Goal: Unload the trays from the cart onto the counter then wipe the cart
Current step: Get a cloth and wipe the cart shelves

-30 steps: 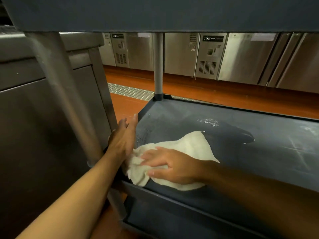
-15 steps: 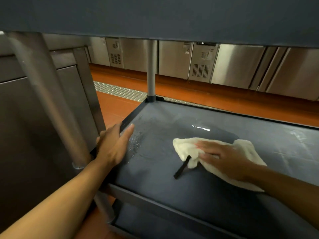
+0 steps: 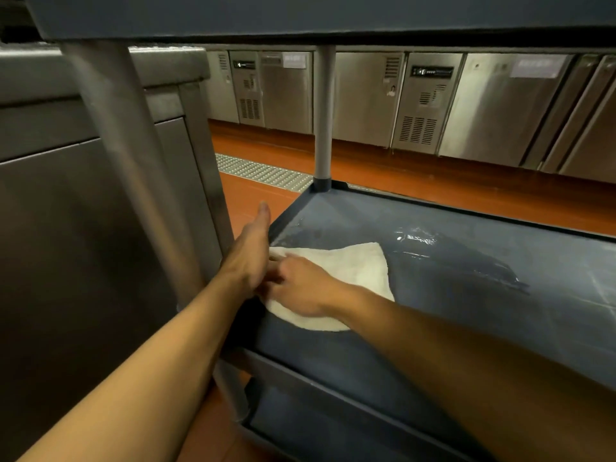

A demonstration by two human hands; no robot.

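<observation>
cloth (image 3: 353, 268) is under my right hand (image 3: 301, 290), flat on the cart's middle shelf (image 3: 466, 295), at the shelf's near-left corner. my right hand presses it down, fingers spread, not bunched round it. cloth looks thin, soft and damp, so it should slide easily on the wet film; best driven with a flat palm near its middle, since an edge grip would probably fold it. my left hand (image 3: 251, 258) lies just left of the right, fingers straight, along the shelf's left rim (image 3: 286, 216), holding nothing. past my right hand the dark blue shelf shows wet streaks and a glossy patch (image 3: 416, 236). no trays on it. left of my left hand a steel cabinet (image 3: 83, 211); beyond both hands red floor (image 3: 400, 175), a drain grate (image 3: 263, 171) and steel fridge fronts (image 3: 423, 101).
</observation>
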